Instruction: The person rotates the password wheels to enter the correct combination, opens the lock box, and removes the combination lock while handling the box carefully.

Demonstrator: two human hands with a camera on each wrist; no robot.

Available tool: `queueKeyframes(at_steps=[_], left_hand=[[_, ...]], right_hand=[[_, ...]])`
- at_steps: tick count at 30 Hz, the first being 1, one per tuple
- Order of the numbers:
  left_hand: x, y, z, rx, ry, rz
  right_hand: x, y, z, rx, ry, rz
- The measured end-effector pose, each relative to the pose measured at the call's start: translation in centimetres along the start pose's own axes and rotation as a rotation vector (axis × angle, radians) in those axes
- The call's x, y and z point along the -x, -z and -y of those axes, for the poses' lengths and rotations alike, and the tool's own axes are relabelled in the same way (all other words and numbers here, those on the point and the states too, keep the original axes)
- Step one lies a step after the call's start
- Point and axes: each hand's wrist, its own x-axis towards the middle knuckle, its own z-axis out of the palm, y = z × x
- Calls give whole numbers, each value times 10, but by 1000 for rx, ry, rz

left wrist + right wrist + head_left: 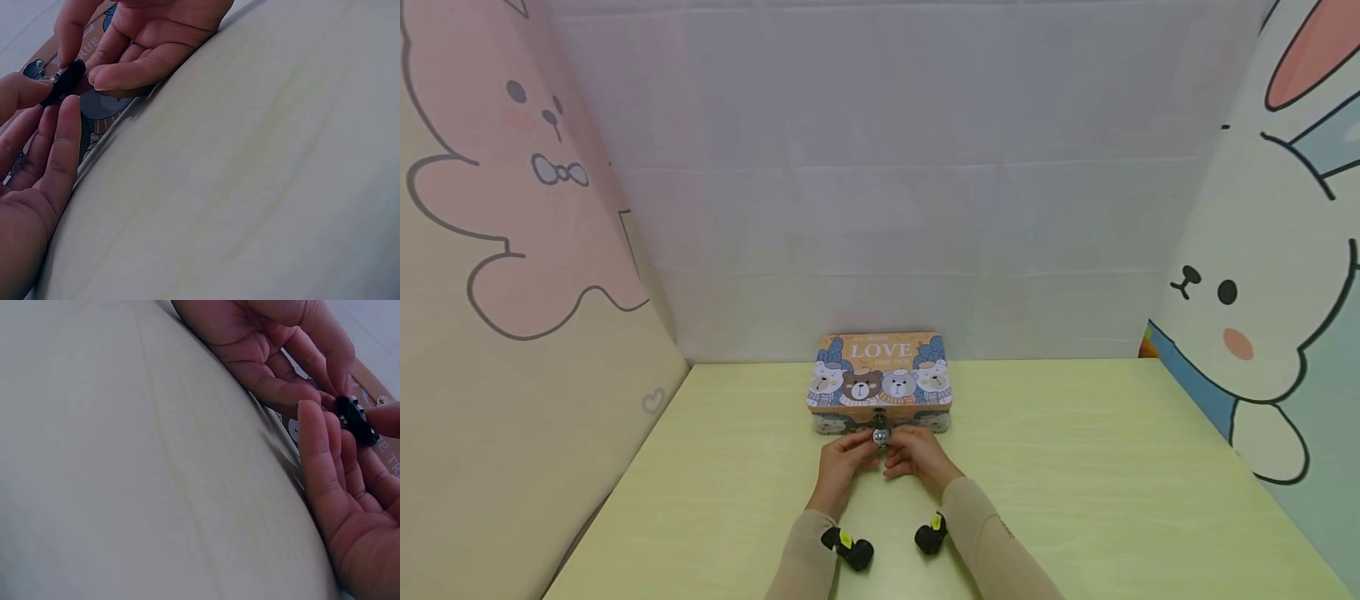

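Observation:
A small combination padlock (881, 436), black with metal dials, hangs at the front clasp of a tin box (880, 367). The lid carries printed bears and the word LOVE. From the left, my left hand (842, 467) pinches the padlock between thumb and fingers. My right hand (922, 458) pinches its other side, with the remaining fingers loosely bent. In the left wrist view the padlock (64, 82) shows its dark body between both hands. The right wrist view has the padlock (357, 422) between the fingertips, its dials partly covered.
The box stands near the back edge of a pale yellow-green table (1075, 467). Behind it hangs a white cloth wall (910, 183). Cartoon-printed panels flank the table, with a rabbit (1247, 333) on the right. A black camera is strapped to each wrist.

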Motion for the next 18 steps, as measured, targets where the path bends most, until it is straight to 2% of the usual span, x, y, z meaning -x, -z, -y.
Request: queueKeyframes(at_steps=[6,9,12,18], left_hand=[[12,-5,-18,-6,2,7],[16,-7,-21,-2,-4,8],[14,-6,-20,6,0,8],[0,0,-2,24,21,5]], right_hand=[[1,-1,1,18,0,5],[0,-1,1,33,-6,6],[2,-1,3,41,-11,12],[13,-7,15,57,-7,29]])
